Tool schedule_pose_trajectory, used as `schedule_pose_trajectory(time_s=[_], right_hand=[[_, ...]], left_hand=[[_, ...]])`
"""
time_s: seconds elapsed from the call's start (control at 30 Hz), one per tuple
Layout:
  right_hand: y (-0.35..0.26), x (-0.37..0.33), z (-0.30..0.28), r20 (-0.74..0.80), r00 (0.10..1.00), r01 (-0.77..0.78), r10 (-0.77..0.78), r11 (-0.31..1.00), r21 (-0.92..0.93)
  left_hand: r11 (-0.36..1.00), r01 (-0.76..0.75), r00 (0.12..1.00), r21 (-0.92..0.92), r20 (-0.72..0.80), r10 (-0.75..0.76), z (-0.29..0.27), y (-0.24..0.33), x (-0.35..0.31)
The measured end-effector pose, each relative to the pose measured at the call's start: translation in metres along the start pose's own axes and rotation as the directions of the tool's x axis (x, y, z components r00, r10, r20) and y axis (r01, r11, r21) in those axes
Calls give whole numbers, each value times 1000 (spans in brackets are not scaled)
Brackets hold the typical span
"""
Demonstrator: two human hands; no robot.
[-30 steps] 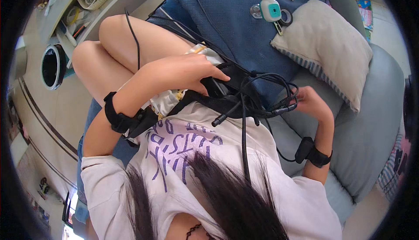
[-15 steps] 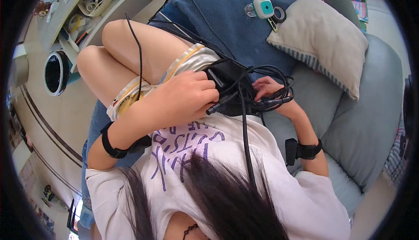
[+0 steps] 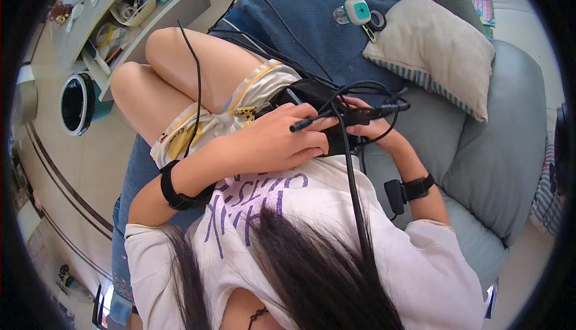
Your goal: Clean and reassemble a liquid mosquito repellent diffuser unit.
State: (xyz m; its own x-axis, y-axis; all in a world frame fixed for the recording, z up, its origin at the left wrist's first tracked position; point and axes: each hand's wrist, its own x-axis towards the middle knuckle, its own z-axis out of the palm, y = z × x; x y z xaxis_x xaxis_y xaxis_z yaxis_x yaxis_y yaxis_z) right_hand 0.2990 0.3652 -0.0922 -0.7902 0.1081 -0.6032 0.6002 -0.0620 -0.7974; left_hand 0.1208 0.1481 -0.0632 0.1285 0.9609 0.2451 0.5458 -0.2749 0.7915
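Observation:
A looped bundle of black cable (image 3: 393,113) lies over my lap, with a dark connector block among its loops. My right hand (image 3: 373,127) is closed around this bundle, thumb below and fingers above. From the left reaches my left hand (image 3: 282,139). Its index finger stretches toward the cable, under the black plug end (image 3: 298,126), and the other fingers bend apart from it. Beneath both hands rests a black fabric pouch (image 3: 315,93), partly hidden, with a dark slim piece (image 3: 293,96) on it. I cannot see whether the left fingertips touch the pouch.
A beige cushion (image 3: 441,54) lies on the grey sofa (image 3: 498,144). On the blue cover (image 3: 288,6) are a white and teal device (image 3: 358,12) and a tape roll (image 3: 377,20). An open drawer (image 3: 171,21) and a bin (image 3: 77,103) stand at left.
My left hand has shifted right toward the cable, its index finger now extended. My right hand has closed on the bundle and the connector block has come into view. The view has shifted slightly.

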Motion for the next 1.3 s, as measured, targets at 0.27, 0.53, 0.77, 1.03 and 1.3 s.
schedule_pose_trajectory(time_s=[0.27, 0.53, 0.77, 1.03, 1.3], right_hand=[[-4, -4, -2, 23, 996, -84, 82, 994, 73], [-6, -8, 0, 26, 999, -38, 35, 994, 100], [-10, -9, 15, 26, 1000, 3, -4, 999, 34], [7, 5, 10, -73, 988, -74, 137, 830, 553], [66, 36, -3, -263, 959, 127, -106, 990, 65]], left_hand=[[997, 24, 999, -68, 51, -20, -10, -3, 0], [993, 26, 1000, -118, -4, -27, -3, -7, -4], [970, 155, 978, -185, -108, -177, -5, -2, -10], [908, 281, 929, -311, -149, -338, 6, -2, -15], [932, 353, 902, 81, -296, -316, 10, 6, 4]])
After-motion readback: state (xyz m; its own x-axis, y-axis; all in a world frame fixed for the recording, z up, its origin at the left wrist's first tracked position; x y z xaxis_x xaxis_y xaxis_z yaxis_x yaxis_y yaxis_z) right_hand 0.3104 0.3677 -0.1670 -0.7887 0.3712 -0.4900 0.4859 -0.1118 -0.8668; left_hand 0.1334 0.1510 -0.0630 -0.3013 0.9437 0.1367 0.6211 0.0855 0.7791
